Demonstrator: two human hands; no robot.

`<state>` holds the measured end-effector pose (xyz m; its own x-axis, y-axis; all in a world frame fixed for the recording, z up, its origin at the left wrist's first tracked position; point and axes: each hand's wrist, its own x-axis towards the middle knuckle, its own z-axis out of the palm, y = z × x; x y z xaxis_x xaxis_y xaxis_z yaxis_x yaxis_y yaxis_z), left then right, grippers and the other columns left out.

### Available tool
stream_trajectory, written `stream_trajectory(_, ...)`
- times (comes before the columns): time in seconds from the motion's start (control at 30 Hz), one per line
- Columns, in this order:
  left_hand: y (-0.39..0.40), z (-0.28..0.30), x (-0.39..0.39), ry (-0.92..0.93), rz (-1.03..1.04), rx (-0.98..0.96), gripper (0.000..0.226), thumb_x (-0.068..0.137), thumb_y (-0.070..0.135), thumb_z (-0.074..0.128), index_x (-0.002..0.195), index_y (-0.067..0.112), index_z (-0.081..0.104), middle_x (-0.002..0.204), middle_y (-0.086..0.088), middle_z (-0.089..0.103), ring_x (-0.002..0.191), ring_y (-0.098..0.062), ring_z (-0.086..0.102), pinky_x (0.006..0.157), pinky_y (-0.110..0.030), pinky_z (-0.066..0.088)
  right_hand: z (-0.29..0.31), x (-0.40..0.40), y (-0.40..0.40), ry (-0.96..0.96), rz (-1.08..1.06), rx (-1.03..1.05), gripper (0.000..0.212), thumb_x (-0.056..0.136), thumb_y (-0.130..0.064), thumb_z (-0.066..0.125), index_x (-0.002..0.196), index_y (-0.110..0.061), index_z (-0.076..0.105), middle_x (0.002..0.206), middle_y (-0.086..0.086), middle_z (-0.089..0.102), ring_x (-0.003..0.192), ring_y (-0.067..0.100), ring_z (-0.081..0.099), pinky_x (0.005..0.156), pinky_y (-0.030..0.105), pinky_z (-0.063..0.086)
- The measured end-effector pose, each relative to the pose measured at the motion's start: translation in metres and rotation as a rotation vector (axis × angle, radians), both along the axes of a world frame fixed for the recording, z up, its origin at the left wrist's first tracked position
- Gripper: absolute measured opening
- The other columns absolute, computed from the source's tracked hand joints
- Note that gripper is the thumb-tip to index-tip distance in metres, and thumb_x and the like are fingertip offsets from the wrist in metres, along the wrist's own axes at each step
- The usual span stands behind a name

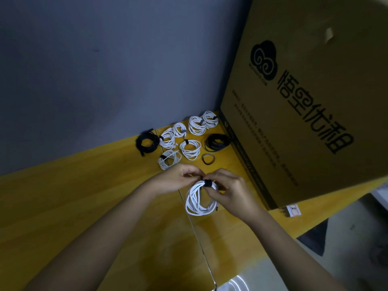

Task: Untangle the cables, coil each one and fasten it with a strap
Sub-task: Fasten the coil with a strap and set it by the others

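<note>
A coiled white cable hangs over the yellow table, held at its top by both hands. A black strap is wrapped round the coil's top. My left hand pinches the coil just left of the strap. My right hand pinches the strap and the coil from the right. Beyond the hands lie several white coils fastened with black straps, and two black coils. A loose black strap lies curled on the table.
A large cardboard box with black print stands on the table at the right, close to the coils. A grey wall runs behind the table. A small labelled object sits at the table's right edge. The floor shows at the lower right.
</note>
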<state>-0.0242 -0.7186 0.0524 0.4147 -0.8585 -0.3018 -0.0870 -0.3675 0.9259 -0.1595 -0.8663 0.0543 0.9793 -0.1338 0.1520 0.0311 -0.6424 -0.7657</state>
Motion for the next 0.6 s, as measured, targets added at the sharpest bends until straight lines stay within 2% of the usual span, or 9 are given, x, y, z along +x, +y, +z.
stream_trajectory(0.07,-0.001,0.005,0.007,0.161,0.009,0.012,0.025,0.098,0.003,0.048,0.1,0.017,0.068,0.078,0.013,0.068,0.071,-0.001,0.062,0.064,-0.011,0.046,-0.002,0.0,-0.001,0.008,0.011,0.056,0.023,0.081,-0.007,0.069,0.103,-0.016,0.072,0.094,-0.003,0.063,0.081,0.013,0.062,0.067,0.037,0.051)
stream_trajectory(0.13,0.0,0.011,0.015,0.354,0.01,0.045,0.029,0.097,-0.002,0.043,0.1,0.009,0.069,0.067,0.006,0.055,0.06,-0.007,0.049,0.055,-0.015,0.039,-0.003,-0.001,-0.002,0.009,0.028,0.088,0.022,0.082,-0.01,0.07,0.102,-0.017,0.073,0.094,-0.004,0.063,0.081,0.009,0.062,0.065,0.03,0.049)
stream_trajectory(0.23,0.0,0.018,0.02,0.404,-0.028,0.079,0.027,0.1,0.009,0.042,0.103,0.006,0.068,0.058,0.013,0.047,0.051,-0.003,0.035,0.046,-0.014,0.024,-0.003,-0.003,-0.001,0.032,0.066,0.053,0.022,0.083,-0.011,0.072,0.104,-0.016,0.073,0.091,-0.006,0.061,0.076,0.007,0.059,0.063,0.023,0.045)
stream_trajectory(0.3,-0.002,0.024,0.016,0.231,-0.064,0.122,0.024,0.101,0.022,0.046,0.102,0.019,0.07,0.06,0.017,0.056,0.053,0.0,0.048,0.051,-0.01,0.031,-0.004,-0.003,0.0,0.068,0.076,0.003,0.024,0.083,-0.009,0.072,0.106,-0.016,0.073,0.088,-0.008,0.058,0.072,0.006,0.056,0.062,0.019,0.042)
stream_trajectory(0.33,-0.002,0.026,0.015,0.078,-0.08,0.152,0.022,0.1,0.024,0.049,0.1,0.027,0.07,0.068,0.021,0.062,0.063,0.005,0.056,0.058,-0.01,0.038,-0.004,-0.004,0.001,0.078,0.072,-0.024,0.025,0.083,-0.011,0.073,0.107,-0.017,0.073,0.087,-0.011,0.057,0.071,0.004,0.055,0.062,0.016,0.04)
stream_trajectory(0.37,-0.003,0.025,0.014,-0.066,-0.085,0.167,0.021,0.099,0.023,0.051,0.097,0.032,0.07,0.077,0.023,0.066,0.075,0.009,0.06,0.068,-0.012,0.043,-0.004,-0.005,0.001,0.084,0.062,-0.044,0.026,0.083,-0.013,0.073,0.109,-0.018,0.072,0.085,-0.014,0.056,0.07,0.0,0.054,0.061,0.014,0.039)
stream_trajectory(0.43,-0.002,0.025,0.012,-0.233,-0.059,0.158,0.021,0.097,0.015,0.054,0.096,0.031,0.068,0.089,0.018,0.067,0.091,0.008,0.06,0.086,-0.02,0.047,-0.003,-0.007,0.002,0.114,0.018,-0.022,0.03,0.082,-0.015,0.073,0.109,-0.026,0.064,0.081,-0.016,0.058,0.072,-0.002,0.055,0.061,0.015,0.043)
stream_trajectory(0.5,-0.001,0.026,0.008,-0.329,-0.041,0.124,0.02,0.095,0.011,0.057,0.098,0.028,0.066,0.091,0.014,0.066,0.092,0.004,0.06,0.088,-0.023,0.048,-0.002,-0.008,0.004,0.147,-0.032,0.016,0.028,0.081,-0.017,0.074,0.096,-0.03,0.054,0.076,-0.011,0.061,0.071,0.005,0.057,0.061,0.027,0.046)
stream_trajectory(0.6,0.001,0.033,-0.001,-0.518,0.003,0.077,0.013,0.092,0.016,0.063,0.101,0.025,0.066,0.092,0.015,0.062,0.093,0.0,0.057,0.084,-0.027,0.05,-0.004,-0.007,0.009,0.132,-0.1,-0.043,0.02,0.08,-0.02,0.076,0.078,-0.019,0.056,0.07,-0.005,0.06,0.063,0.014,0.056,0.056,0.037,0.044)
